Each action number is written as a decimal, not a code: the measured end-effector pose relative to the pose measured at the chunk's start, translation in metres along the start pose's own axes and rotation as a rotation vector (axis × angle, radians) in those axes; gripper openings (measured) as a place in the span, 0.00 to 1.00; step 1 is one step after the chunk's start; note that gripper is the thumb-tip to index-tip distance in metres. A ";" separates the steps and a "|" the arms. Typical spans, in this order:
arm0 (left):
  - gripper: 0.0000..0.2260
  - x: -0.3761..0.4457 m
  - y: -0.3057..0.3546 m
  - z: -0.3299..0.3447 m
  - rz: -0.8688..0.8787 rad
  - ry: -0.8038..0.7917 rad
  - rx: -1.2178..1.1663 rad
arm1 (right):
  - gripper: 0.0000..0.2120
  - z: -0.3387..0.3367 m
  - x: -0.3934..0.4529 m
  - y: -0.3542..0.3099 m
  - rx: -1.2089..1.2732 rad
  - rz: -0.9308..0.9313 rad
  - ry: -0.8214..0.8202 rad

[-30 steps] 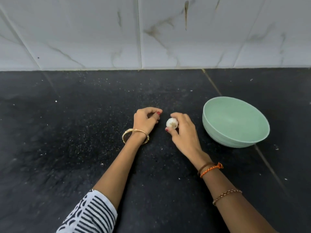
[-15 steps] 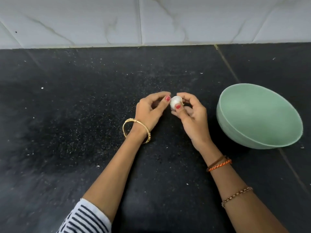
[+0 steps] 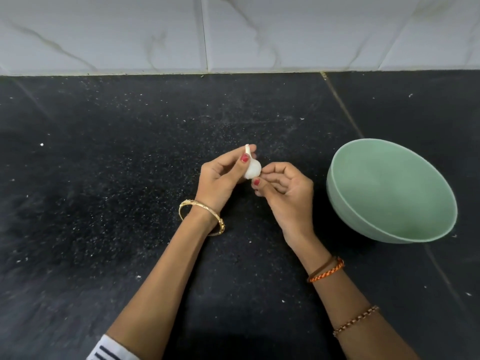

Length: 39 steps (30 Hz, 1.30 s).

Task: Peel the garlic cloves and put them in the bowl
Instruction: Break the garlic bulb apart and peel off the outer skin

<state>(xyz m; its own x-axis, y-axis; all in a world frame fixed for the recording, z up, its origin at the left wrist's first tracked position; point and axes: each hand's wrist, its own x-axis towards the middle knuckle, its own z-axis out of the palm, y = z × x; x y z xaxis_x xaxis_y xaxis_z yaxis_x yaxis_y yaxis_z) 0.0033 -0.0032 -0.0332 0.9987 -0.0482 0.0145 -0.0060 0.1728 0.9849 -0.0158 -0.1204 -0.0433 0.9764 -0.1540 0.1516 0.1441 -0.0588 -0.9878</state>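
Note:
A small white garlic bulb (image 3: 253, 169) is held above the black counter between both hands. My left hand (image 3: 220, 179) pinches its stem end between thumb and fingers. My right hand (image 3: 284, 189) has its fingers curled, with thumb and fingertips against the bulb's right side. A pale green bowl (image 3: 363, 219) stands on the counter to the right of my right hand; nothing shows inside it.
The black speckled counter (image 3: 130, 178) runs back to a white marble-tiled wall (image 3: 233, 35). A seam in the counter (image 3: 340, 105) passes behind and under the bowl. Small white flecks lie scattered on the surface.
My right hand lifted the garlic off the counter and brought it to my left hand, which now pinches its stem. The camera view tilted down toward the counter.

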 end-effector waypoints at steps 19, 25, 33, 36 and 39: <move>0.21 0.001 -0.006 -0.008 0.016 -0.239 0.102 | 0.04 -0.007 0.001 0.001 0.182 0.025 0.020; 0.08 -0.001 -0.005 -0.003 0.092 -0.227 0.282 | 0.06 -0.001 0.001 0.002 0.187 -0.056 0.050; 0.08 0.000 -0.008 0.006 0.051 -0.110 0.212 | 0.05 0.000 -0.002 0.001 0.154 -0.132 0.081; 0.10 -0.001 -0.007 0.009 0.012 -0.136 0.233 | 0.07 0.000 -0.001 -0.001 0.174 -0.143 0.048; 0.14 0.001 -0.007 0.010 -0.017 -0.100 0.288 | 0.08 -0.003 0.001 0.001 0.154 -0.132 0.068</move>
<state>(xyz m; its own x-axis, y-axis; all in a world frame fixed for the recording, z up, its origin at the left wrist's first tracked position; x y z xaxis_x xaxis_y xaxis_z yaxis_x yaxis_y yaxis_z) 0.0035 -0.0142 -0.0384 0.9891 -0.1473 0.0003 -0.0173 -0.1146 0.9933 -0.0149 -0.1237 -0.0436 0.9350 -0.2215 0.2769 0.2981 0.0681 -0.9521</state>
